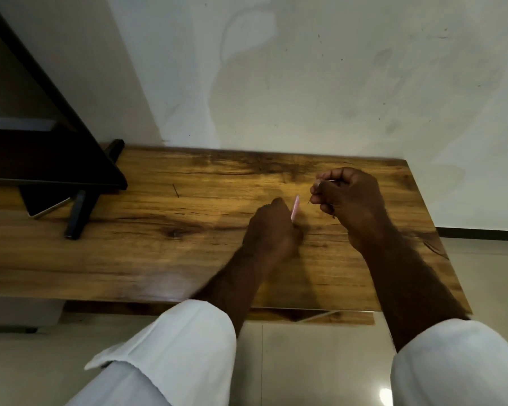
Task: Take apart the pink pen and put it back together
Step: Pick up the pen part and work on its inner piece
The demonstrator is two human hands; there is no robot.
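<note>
Pink pen barrel (294,208) and thin refill (323,191), one part in each hand above the wooden table (159,253).

Left hand (272,227), blurred, is curled closed around the barrel's lower end, the pink tube rising toward 12 o'clock; at its 2 o'clock, apart from it, the right hand (348,200) pinches the slim refill between thumb and fingertips, dark tip pointing down toward the barrel. Rolled white sleeves (170,353) sit at 6 o'clock. A black stand (79,212) and a phone (46,205) lie at 9 o'clock.
</note>
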